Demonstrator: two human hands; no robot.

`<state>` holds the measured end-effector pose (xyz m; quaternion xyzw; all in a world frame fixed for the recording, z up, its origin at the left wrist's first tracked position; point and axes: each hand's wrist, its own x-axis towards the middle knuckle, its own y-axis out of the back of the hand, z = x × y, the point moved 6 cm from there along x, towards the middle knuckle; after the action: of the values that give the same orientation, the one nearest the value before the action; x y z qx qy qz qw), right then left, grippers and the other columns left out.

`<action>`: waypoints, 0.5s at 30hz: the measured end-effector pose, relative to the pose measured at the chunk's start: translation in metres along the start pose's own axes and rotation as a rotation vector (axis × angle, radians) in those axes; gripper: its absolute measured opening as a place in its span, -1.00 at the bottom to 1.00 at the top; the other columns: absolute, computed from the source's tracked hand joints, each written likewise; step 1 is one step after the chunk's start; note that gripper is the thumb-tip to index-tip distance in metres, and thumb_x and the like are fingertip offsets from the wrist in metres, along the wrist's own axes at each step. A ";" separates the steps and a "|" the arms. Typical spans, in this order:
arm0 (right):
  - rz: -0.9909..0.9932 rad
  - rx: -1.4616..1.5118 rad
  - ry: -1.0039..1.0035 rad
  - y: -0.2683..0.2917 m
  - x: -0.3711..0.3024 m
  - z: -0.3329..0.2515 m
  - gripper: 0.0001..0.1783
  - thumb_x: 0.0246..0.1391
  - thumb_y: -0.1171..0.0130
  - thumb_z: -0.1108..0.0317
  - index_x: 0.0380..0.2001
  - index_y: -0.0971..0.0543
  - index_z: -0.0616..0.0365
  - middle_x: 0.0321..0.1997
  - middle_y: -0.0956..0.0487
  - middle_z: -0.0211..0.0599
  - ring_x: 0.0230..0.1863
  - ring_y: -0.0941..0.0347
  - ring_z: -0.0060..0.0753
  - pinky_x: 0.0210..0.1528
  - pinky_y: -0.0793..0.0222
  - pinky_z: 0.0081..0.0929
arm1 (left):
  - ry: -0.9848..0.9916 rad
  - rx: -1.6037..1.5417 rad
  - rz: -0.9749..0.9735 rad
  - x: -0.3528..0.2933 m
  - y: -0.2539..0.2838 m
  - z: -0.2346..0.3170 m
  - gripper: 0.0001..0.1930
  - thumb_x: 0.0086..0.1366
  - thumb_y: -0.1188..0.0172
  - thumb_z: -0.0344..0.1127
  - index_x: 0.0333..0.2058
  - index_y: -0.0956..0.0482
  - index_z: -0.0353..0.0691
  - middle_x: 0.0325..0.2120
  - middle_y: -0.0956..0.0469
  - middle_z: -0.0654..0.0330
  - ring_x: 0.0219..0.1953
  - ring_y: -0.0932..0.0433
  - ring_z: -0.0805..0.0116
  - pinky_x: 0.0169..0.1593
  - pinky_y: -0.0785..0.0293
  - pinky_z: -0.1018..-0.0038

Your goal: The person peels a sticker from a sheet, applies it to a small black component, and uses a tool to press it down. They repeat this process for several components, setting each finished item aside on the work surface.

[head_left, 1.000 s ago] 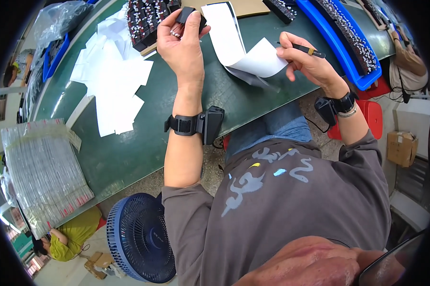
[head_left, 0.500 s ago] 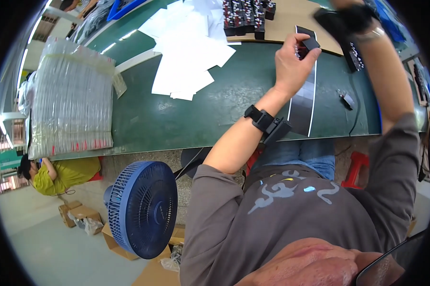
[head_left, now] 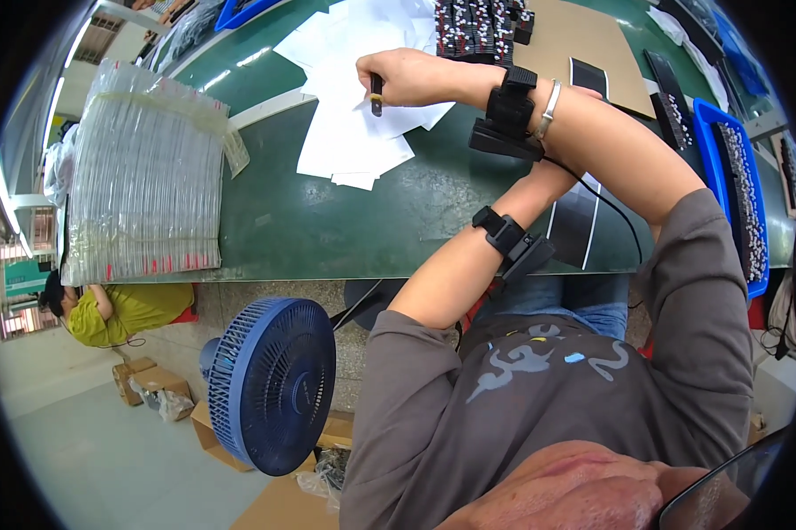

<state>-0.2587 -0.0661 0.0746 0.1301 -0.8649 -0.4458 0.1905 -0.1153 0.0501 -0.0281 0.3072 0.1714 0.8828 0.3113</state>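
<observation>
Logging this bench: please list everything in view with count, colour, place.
table: 1, green, across the top
papers: many, white, upper middle
wrapped stack: 1, clear, left
parts: many, black, top middle; right
board: 1, tan, top right
strip: 1, dark, centre right
trays: 2, blue, right; upper left
fan: 1, blue, lower left
boxes: several, brown, lower left
co-worker: at least 1, yellow-green top, left
wrist devices: 2, black, centre right
shirt: 1, grey, lower middle
tool: 1, dark, in right hand
right hand: 1, upper middle
left hand: 1, mostly behind right forearm
</observation>
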 end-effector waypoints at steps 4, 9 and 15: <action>0.152 0.233 0.030 0.046 -0.052 -0.022 -0.77 0.20 -0.28 0.21 -0.31 -0.52 0.13 -0.25 -0.62 -0.22 -0.25 -0.53 -0.25 -0.18 -0.41 -0.36 | -0.041 -0.676 0.037 0.005 0.000 0.005 -0.56 0.41 -0.07 -0.26 0.23 -0.35 -0.18 0.24 -0.40 0.09 0.27 -0.37 0.21 0.28 -0.27 0.29; 0.478 0.410 0.045 0.117 -0.241 -0.025 -0.68 0.31 -0.18 0.19 -0.44 -0.43 0.15 -0.17 -0.66 -0.25 -0.24 -0.55 -0.28 -0.15 -0.45 -0.40 | -0.002 -0.394 0.237 0.021 0.053 0.032 -0.66 0.20 -0.31 -0.51 -0.02 -0.59 -0.26 -0.20 -0.69 0.20 -0.19 -0.65 0.39 -0.11 -0.58 0.44; 0.148 0.015 0.071 0.035 -0.372 -0.034 -0.56 0.28 -0.16 0.00 -0.44 -0.39 0.15 -0.10 -0.65 -0.07 0.01 -0.57 -0.12 0.26 -0.35 -0.06 | 0.379 -0.755 -0.004 0.024 0.022 0.029 -0.60 0.30 -0.29 -0.48 0.11 -0.51 -0.32 -0.28 -0.64 0.30 -0.34 -0.57 0.63 -0.32 -0.44 0.72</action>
<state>0.0866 0.0766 0.0421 0.0832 -0.8681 -0.4191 0.2525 -0.1206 0.0520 0.0154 0.0037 -0.1094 0.9239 0.3665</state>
